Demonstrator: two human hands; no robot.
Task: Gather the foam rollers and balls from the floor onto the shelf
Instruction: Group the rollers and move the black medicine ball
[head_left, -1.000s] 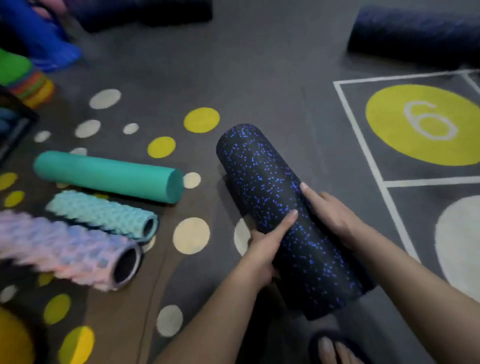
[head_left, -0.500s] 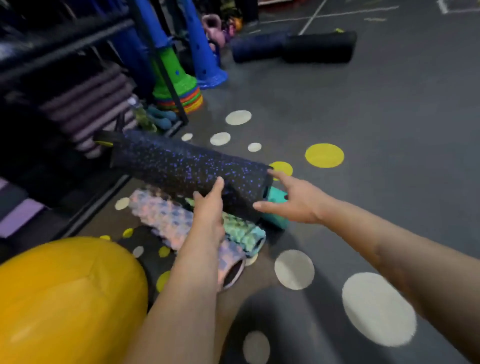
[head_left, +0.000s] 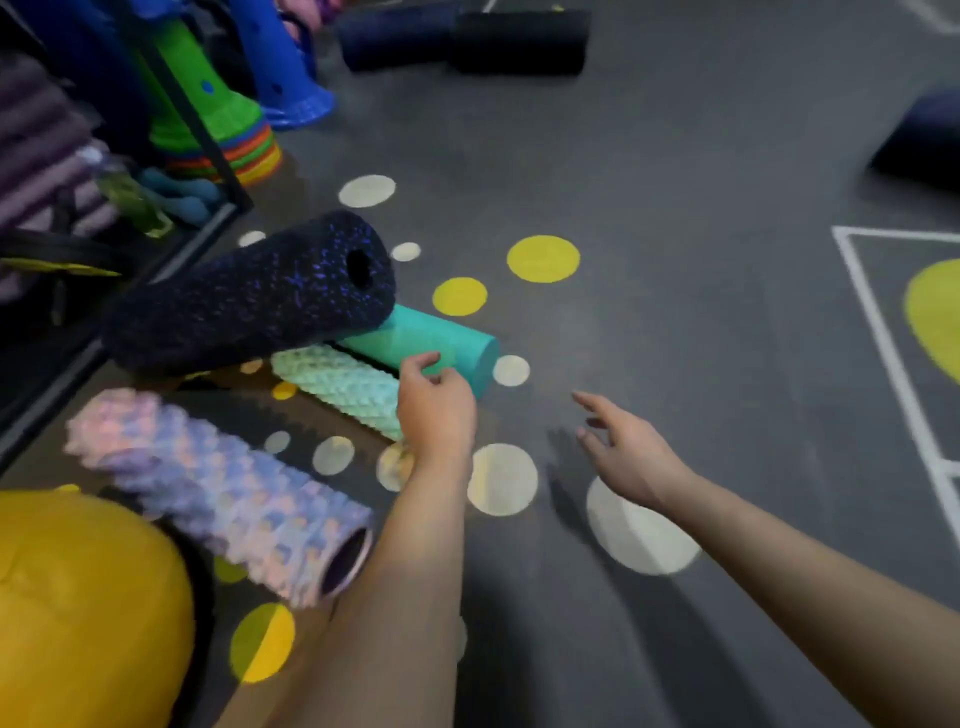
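Observation:
A black foam roller with blue specks (head_left: 249, 296) lies tilted, its far end at the shelf's lower rail (head_left: 47, 400) and its near end over a smooth teal roller (head_left: 431, 338). A mint bumpy roller (head_left: 337, 384) and a pink-lilac bumpy roller (head_left: 223, 493) lie on the floor beside them. A big yellow ball (head_left: 78, 613) sits at the bottom left. My left hand (head_left: 436, 405) hovers loosely curled over the teal roller's end, holding nothing. My right hand (head_left: 618, 447) is spread above the floor, empty.
Stacked green cones (head_left: 208, 104) and a blue cone (head_left: 280, 67) stand by the shelf post. Purple mats (head_left: 41, 150) fill the shelf. Two dark rollers (head_left: 519, 41) lie at the back, another dark roller (head_left: 919, 140) at the right edge. Grey floor stretches to the right.
Both hands have let go of the black speckled roller, which now rests against the shelf rail and the teal roller. The hands have pulled back toward me.

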